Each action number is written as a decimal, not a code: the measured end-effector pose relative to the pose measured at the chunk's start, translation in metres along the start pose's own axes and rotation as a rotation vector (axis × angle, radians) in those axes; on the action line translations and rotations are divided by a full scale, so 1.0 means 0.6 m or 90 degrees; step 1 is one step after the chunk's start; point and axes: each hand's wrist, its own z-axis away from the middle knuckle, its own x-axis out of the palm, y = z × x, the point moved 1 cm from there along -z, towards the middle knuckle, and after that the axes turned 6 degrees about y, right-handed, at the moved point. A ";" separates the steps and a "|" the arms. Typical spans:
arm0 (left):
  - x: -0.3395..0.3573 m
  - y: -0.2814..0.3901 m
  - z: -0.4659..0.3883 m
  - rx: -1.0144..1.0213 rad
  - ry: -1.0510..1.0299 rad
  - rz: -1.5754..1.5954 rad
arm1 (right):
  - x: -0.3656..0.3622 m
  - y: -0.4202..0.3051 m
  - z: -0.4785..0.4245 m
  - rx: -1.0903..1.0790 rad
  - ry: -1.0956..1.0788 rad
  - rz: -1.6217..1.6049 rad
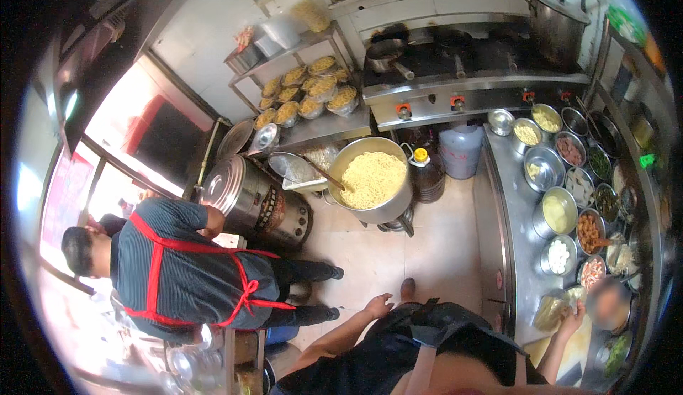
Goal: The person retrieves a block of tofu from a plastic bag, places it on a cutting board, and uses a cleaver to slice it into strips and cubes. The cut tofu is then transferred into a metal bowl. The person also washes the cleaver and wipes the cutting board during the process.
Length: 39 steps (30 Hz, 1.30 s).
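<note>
My right hand (573, 315) pinches a pale, crumpled piece of plastic bag (576, 293) over the steel counter. Against it lies a fuller clear plastic bag (549, 309); what is inside cannot be made out. A bowl of red-and-white sticks (592, 271) and a steel bowl of peeled white eggs (559, 255) stand just beyond. My left hand (380, 305) hangs beside my dark apron above the tiled floor, holding nothing, its fingers loosely apart. In front of me a large pot (368, 213) of yellow noodles (373, 179) sits on a low burner, a long-handled utensil (323, 172) leaning in it.
A co-worker (192, 272) in red apron straps bends at the left beside a steel drum cooker (267, 203). Noodle bowls (322, 88) crowd a shelf. A gas cylinder (462, 152) and a dark jug (428, 176) stand below the stove (469, 96). Ingredient bowls (555, 211) line the right counter.
</note>
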 end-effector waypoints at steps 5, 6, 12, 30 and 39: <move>-0.056 -0.003 0.006 -0.045 0.029 0.000 | 0.112 -0.045 0.031 -0.286 -0.046 0.119; -0.058 -0.009 0.003 -0.035 0.061 0.005 | 0.152 -0.081 0.065 -0.278 -0.093 0.097; -0.064 -0.041 0.041 -0.096 0.105 0.091 | 0.317 -0.082 0.100 -0.204 -0.321 -0.007; 0.066 -0.160 0.247 -0.446 0.125 0.236 | 0.692 -0.083 0.301 -0.455 -0.914 0.153; 0.005 -0.120 0.199 -0.366 0.147 0.222 | 0.657 -0.114 0.389 -0.811 -0.953 0.353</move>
